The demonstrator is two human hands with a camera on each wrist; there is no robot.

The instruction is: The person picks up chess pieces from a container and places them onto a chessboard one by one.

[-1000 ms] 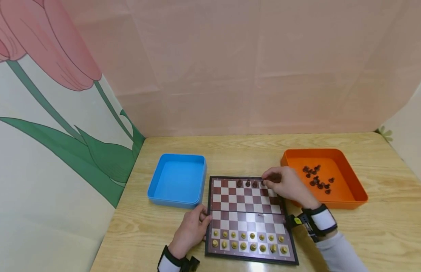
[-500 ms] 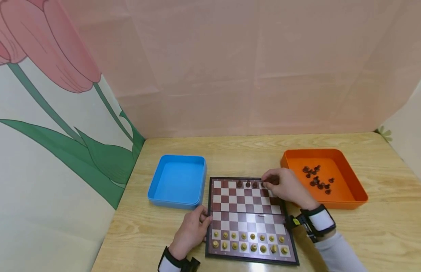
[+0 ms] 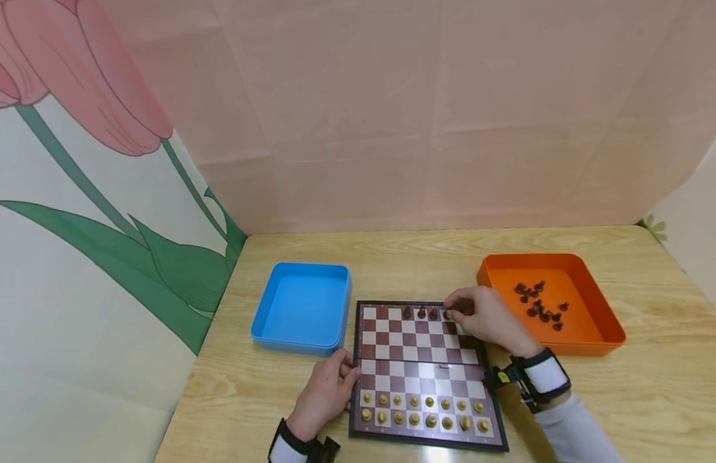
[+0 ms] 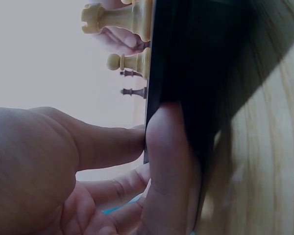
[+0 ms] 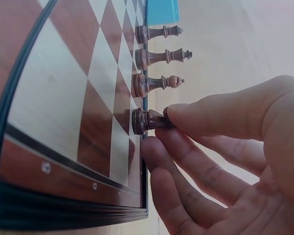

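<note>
A folding chessboard [image 3: 418, 354] lies flat with its lid halves spread. My left hand [image 3: 323, 393] grips its left edge, and in the left wrist view one finger is under the board with the thumb at the rim. At the far row, my right hand [image 3: 490, 316] pinches the top of a dark knight [image 5: 149, 121] between thumb and fingers; its base is on the board. Beside it stand a dark bishop [image 5: 149, 84], king [image 5: 159, 58] and queen [image 5: 157, 33]. Yellowish pieces [image 3: 414, 419] fill the two near rows.
An orange tray [image 3: 608, 321] at the right holds several loose dark pieces [image 3: 538, 310]. At the left of the board is a blue tray [image 3: 303, 302] with no pieces in it. A pinkish backdrop [image 3: 427, 128] rises behind the wooden table [image 3: 670, 360].
</note>
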